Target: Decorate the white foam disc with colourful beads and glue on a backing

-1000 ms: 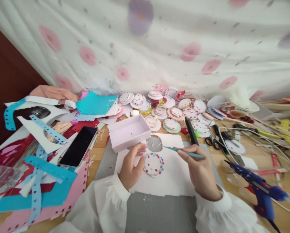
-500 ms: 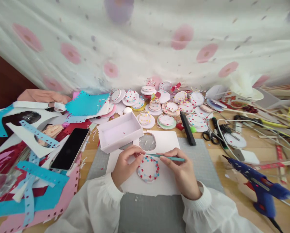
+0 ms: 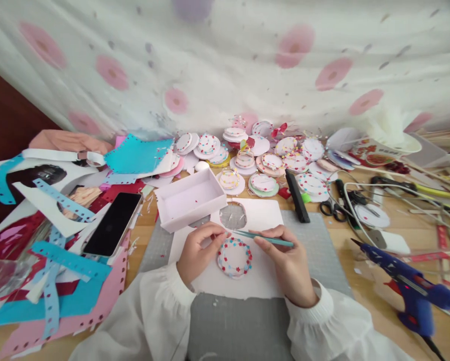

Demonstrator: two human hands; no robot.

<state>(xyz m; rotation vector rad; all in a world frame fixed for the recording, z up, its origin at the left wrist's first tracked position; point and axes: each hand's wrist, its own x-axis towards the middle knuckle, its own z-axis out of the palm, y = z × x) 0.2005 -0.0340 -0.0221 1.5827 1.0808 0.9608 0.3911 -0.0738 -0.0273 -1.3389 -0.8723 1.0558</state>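
Before me a grey mat (image 3: pixel 240 326) spans the table, with a white sheet (image 3: pixel 260 287) on it and an open white box (image 3: pixel 183 201) to the far left. My left hand (image 3: pixel 198 253) has thumb and forefinger pinched together; I can't tell whether anything tiny sits between them. My right hand (image 3: pixel 294 265) grips tweezers (image 3: pixel 249 234), tips pointing left, near my left fingertips. The round piece (image 3: pixel 235 257) trimmed in red and blue lies on the sheet, between my hands, just nearer than the tweezers.

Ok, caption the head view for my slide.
Right hand holding teal tweezers toward left hand, beside a star-trimmed white disc.
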